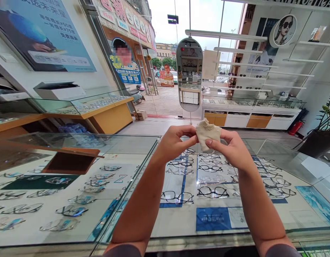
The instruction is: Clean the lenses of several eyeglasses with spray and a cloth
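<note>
A small cream-coloured cloth (208, 132), bunched and creased along its top edge, is held up between both hands above the glass counter. My left hand (177, 142) is closed, pinching the cloth's left edge between thumb and fingers. On the other side my right hand (231, 147) is closed on it too, the thumb pressed flat on the front and the fingers behind. Whether anything lies inside the folds is hidden. Below the hands, under the glass, rows of eyeglasses (213, 192) lie on white and blue cards.
The glass display counter (181, 233) spans the front, with more eyeglasses (71, 210) and a brown tray (71, 160) at left. Beyond stand an oval mirror (190, 101), wall shelves (245, 65), a potted plant (329, 117) and a red fire extinguisher (295, 128).
</note>
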Demonstrator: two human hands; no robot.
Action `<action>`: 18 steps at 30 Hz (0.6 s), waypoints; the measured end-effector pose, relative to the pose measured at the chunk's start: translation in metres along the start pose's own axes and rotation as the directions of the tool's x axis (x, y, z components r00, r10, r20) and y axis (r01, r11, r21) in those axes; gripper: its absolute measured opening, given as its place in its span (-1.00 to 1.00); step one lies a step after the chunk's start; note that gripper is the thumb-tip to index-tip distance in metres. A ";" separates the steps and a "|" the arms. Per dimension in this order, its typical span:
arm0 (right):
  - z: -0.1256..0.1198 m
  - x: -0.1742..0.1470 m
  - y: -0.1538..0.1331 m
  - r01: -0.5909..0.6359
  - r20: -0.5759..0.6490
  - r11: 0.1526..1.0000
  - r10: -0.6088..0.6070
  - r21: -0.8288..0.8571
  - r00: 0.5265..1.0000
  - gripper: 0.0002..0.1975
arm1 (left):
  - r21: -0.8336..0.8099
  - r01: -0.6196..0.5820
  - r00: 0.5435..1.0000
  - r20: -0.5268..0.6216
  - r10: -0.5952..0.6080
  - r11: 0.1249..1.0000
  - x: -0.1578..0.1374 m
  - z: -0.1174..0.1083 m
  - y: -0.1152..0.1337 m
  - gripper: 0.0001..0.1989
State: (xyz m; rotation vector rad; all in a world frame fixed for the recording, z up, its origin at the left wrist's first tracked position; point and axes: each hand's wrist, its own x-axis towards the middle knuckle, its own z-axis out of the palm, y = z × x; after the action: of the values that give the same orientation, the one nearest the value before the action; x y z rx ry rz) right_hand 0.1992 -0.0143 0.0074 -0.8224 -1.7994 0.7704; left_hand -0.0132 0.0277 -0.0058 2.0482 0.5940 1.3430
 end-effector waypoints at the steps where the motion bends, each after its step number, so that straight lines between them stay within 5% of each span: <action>1: -0.001 -0.001 -0.001 -0.001 0.013 1.000 0.001 0.004 1.000 -0.83 | 0.025 -0.030 0.999 0.025 0.029 0.999 0.000 0.000 0.000 -0.86; 11: 0.000 -0.007 -0.011 0.034 0.038 0.999 -0.032 -0.039 0.999 -0.87 | 0.193 -0.180 0.983 0.083 0.166 0.965 -0.002 -0.009 0.004 -0.89; 18: -0.003 -0.008 -0.013 0.093 0.089 0.990 -0.084 -0.106 0.992 -0.90 | 0.246 -0.171 0.983 0.116 0.146 0.954 -0.003 -0.010 0.013 -0.88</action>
State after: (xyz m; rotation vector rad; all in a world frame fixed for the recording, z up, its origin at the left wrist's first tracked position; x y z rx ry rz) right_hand 0.2024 -0.0276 0.0145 -0.7854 -1.9546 0.6623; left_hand -0.0227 0.0193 0.0042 2.3998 0.5961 1.3032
